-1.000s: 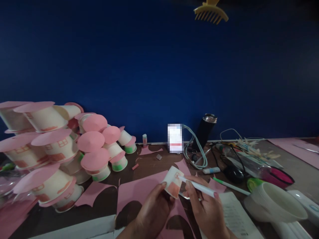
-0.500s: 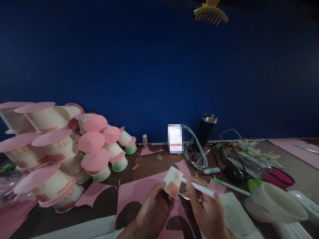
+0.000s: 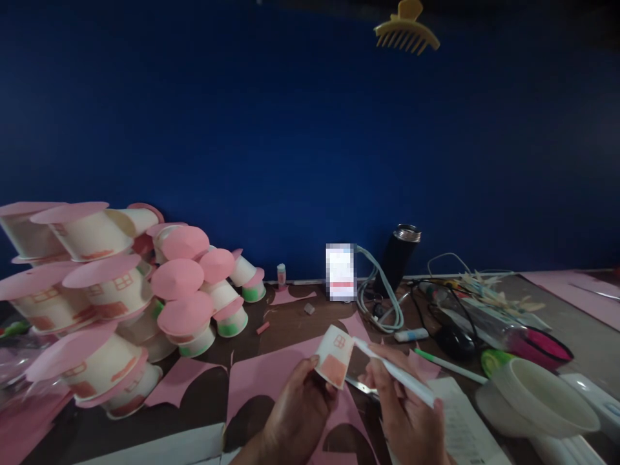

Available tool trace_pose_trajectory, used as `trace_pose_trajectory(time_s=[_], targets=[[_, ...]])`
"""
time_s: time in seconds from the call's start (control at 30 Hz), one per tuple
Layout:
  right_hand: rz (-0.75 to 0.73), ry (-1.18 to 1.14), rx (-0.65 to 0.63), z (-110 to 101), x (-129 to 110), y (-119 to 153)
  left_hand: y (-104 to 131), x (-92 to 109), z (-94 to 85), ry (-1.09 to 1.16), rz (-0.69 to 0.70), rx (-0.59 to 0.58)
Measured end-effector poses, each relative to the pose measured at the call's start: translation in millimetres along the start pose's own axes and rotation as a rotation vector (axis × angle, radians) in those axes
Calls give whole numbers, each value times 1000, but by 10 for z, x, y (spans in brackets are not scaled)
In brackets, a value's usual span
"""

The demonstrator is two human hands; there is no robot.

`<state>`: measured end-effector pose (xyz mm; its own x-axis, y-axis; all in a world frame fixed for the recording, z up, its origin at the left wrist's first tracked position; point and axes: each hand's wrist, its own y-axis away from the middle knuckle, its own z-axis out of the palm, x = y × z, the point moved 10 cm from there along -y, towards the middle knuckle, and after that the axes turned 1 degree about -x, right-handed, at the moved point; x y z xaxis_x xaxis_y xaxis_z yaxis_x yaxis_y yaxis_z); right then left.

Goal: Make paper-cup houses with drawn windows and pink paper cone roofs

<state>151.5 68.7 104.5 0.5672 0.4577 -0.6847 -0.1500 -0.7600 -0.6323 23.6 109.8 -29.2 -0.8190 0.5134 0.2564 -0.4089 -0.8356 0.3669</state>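
A small white paper cup (image 3: 335,354) is held tilted in my left hand (image 3: 301,405), thumb on its left side and fingers beneath. It bears a red-outlined window and an orange-red door patch. My right hand (image 3: 409,403) grips a white marker pen (image 3: 400,374), its tip at the cup's upper right edge; I cannot tell if it touches. Under my hands lies pink paper (image 3: 261,368) with round pieces cut out. Part of a metal tool (image 3: 361,387), perhaps scissors, shows between my hands.
Stacked cups with pink paper roofs (image 3: 104,278) fill the left. Behind stand a lit phone (image 3: 341,272) and a dark bottle (image 3: 397,258). To the right are a green-tipped pen (image 3: 450,365), a black mouse (image 3: 455,341), a coiled cable (image 3: 387,278) and nested white bowls (image 3: 537,400).
The pen tip has moved off the drawn window to the cup's right edge, and my right hand has shifted slightly right and down. The cup has turned a little in my left hand.
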Motion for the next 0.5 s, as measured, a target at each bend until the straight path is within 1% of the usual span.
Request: trace_pose_trajectory(time_s=[0.07,0.1,0.17,0.2,0.27,0.37,0.43,0.5], targets=[[-7,-53,88,-81,-3,-12,-3,-17,4,22,-19,0],[16,-79,134,-118,35,-17,-7,-28,7,30,-32,3],[120,-132,200,-152,199,-22,-15,-45,4,35,-59,26],[193,-158,205,-137,308,-21,-19,-53,4,37,-73,35],[350,-202,159,-47,535,-10,-23,-68,17,47,-101,39],[573,-321,62,138,804,59,-24,-98,60,54,-152,0],[665,-431,-8,281,872,115,-34,-96,60,32,-163,-21],[685,-490,-69,402,849,154,-56,-70,31,4,-149,-25]])
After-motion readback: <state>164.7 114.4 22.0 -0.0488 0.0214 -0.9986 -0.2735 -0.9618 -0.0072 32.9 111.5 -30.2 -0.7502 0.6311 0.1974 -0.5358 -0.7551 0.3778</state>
